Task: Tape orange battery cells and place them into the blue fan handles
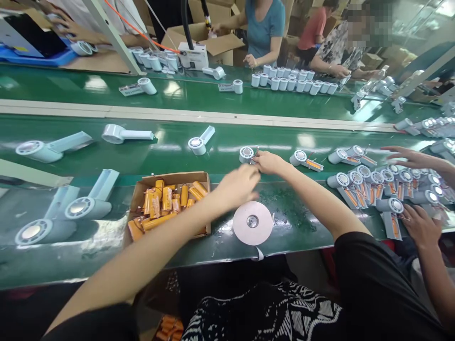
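My right hand has its fingers closed on the handle end of a light-blue fan housing on the green belt. My left hand is blurred, just in front of the right one and above the tape roll; its fingers are smeared, and anything in them cannot be made out. Below it lies the white tape roll, its loose end over the bench edge. At the left, partly behind my left forearm, a cardboard box holds several orange battery packs.
More housings lie along the belt and at the near left. Several housings with orange packs crowd the right, where another person's hands reach in. A pale rail divides the belts; other people work beyond.
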The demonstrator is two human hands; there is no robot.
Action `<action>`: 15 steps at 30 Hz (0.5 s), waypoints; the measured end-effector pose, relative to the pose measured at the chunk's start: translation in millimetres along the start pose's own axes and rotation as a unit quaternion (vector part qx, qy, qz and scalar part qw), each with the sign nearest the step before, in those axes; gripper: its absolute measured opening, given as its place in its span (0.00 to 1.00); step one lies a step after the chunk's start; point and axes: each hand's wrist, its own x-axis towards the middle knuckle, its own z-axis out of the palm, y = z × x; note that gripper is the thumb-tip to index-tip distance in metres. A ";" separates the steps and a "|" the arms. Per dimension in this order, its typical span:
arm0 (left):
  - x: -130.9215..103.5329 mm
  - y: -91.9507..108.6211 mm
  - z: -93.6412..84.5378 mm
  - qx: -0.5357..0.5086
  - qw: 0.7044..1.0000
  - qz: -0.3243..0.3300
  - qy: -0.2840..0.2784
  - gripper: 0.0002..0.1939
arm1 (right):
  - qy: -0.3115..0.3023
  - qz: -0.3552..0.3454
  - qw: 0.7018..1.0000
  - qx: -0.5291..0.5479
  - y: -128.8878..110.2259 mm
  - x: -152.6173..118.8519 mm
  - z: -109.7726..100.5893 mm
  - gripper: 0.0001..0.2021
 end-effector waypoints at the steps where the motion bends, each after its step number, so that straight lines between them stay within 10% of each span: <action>1: -27.4 12.6 9.3 0.000 0.999 0.036 -0.034 0.23 | 0.009 -0.008 1.000 0.010 3.4 -2.0 0.2 0.15; 3: -75.9 29.6 32.5 0.019 0.992 0.079 -0.093 0.39 | 0.036 -0.012 0.999 0.030 9.5 -9.4 2.5 0.14; 6: -121.2 37.1 59.8 0.038 0.992 0.090 -0.086 0.37 | 0.103 0.011 0.993 0.053 17.2 -29.5 11.4 0.14; 15: -147.1 45.0 34.6 -0.026 0.971 -0.008 0.239 0.23 | 0.197 0.102 0.968 0.115 37.4 -32.7 11.5 0.05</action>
